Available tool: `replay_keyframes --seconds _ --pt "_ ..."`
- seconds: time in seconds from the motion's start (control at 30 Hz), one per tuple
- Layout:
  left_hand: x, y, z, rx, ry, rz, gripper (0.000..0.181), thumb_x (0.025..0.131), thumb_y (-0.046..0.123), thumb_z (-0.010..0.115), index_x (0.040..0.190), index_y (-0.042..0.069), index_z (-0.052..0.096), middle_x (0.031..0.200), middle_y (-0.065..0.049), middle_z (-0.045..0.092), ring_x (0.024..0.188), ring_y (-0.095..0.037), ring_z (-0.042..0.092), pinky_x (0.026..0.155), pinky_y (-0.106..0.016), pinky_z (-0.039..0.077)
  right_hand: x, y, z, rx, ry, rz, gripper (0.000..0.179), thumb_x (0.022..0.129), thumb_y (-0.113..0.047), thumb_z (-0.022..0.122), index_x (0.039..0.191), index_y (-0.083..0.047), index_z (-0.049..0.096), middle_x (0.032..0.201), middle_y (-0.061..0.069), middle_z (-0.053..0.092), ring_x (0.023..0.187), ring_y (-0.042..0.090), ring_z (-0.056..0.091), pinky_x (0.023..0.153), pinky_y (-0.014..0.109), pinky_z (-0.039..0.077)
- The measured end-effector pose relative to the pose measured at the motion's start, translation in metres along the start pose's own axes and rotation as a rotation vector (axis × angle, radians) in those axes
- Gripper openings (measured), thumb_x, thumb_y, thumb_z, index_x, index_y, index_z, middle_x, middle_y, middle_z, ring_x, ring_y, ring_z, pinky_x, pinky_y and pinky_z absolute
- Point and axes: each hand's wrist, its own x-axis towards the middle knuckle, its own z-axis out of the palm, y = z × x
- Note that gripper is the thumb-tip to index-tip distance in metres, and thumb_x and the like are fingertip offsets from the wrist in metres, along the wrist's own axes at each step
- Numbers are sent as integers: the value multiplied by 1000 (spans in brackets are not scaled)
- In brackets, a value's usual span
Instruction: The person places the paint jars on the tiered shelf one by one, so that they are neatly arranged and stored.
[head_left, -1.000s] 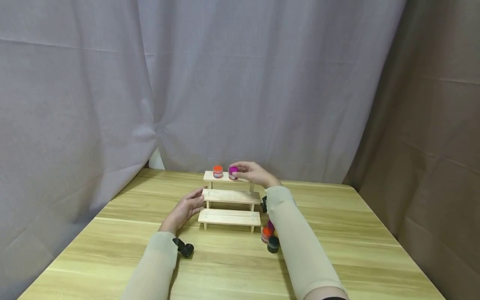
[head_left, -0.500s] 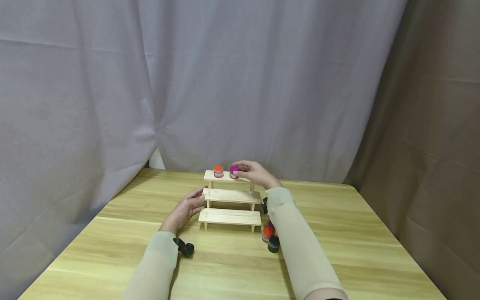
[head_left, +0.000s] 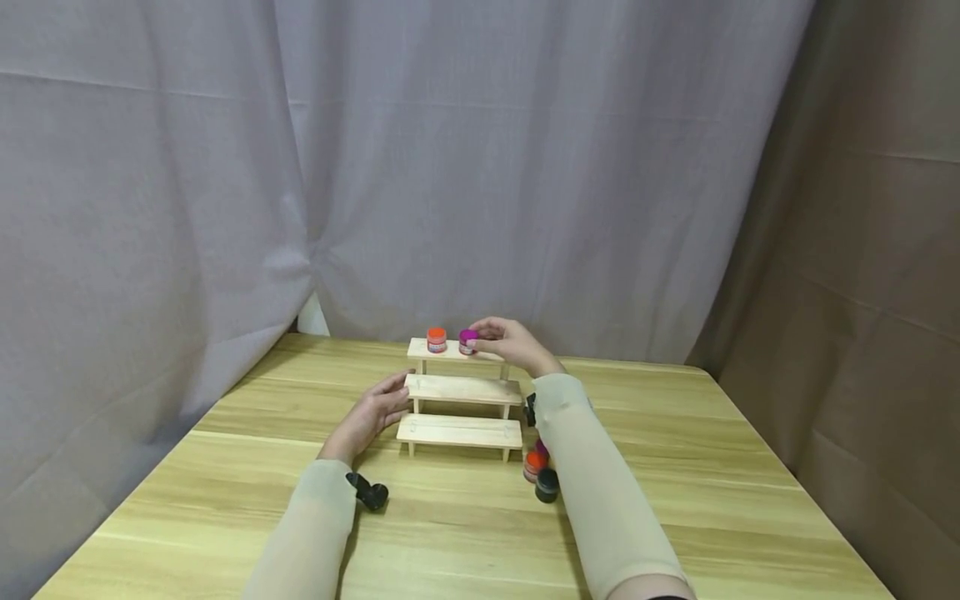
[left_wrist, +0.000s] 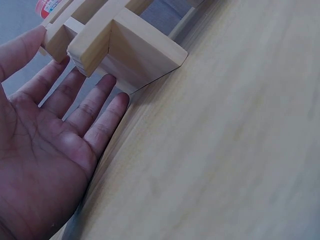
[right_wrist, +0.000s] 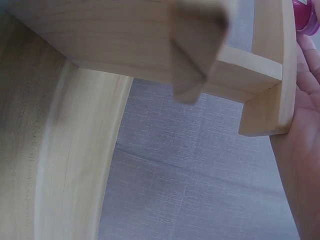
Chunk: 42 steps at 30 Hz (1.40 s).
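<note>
A three-step wooden display stand (head_left: 459, 430) stands on the table. On its top step sits a small clear jar with an orange lid (head_left: 437, 340). Beside it is a purple-lidded jar (head_left: 467, 342), pinched between the thumb and fingers of my right hand (head_left: 512, 343). The right wrist view shows only part of that purple jar (right_wrist: 304, 17) at its upper right edge. My left hand (head_left: 372, 414) is at the stand's left side. Its fingers (left_wrist: 95, 100) are spread and nearly straight by the stand's end, and the thumb touches a step's edge.
Right of the stand, an orange-lidded jar (head_left: 533, 467) and a black-lidded jar (head_left: 547, 485) stand close together; another purple lid (head_left: 542, 449) is partly hidden by my right sleeve (head_left: 600, 475). A grey curtain (head_left: 480, 167) hangs behind the table (head_left: 450, 533).
My right hand and the purple-lidded jar have shifted very slightly to the right along the top step. My left hand has kept its place beside the stand.
</note>
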Motion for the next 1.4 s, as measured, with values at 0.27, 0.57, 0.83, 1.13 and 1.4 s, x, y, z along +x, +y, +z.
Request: replay_keyframes --seconds 0.27,0.57,0.83,1.13,1.4 --pt "2 0 -1 4 4 3 67 103 22 53 160 7 22 163 -17 26 144 -38 33 119 -48 31 0 2 -2 -24 17 -6 42 93 -38 73 128 -17 66 120 2 70 116 22 62 109 51 43" --pt "1 -5 1 3 10 -6 64 103 22 53 160 9 26 164 -16 24 143 -39 34 118 -48 32 -9 5 -1 -9 54 -23 62 88 -48 75 136 -11 61 126 1 68 121 22 60 108 50 45" --pt "3 -4 1 3 4 4 66 104 22 52 160 7 22 163 -16 24 143 -40 34 119 -49 31 -8 -1 -4 -32 44 -26 66 88 -48 75 138 -8 59 125 1 68 120 23 60 107 51 45" --pt "0 -4 2 12 13 -13 64 104 23 52 160 9 25 163 -15 24 143 -39 35 118 -48 32 -11 -2 -6 -42 49 -17 65 86 -50 76 136 -10 61 125 0 68 119 22 61 105 49 47" --pt "2 -1 -1 10 15 8 66 103 23 53 160 8 24 163 -16 25 144 -39 33 119 -47 32 -10 -14 -17 -45 48 -70 65 82 -55 79 131 -15 64 121 -3 70 115 20 63 107 50 45"
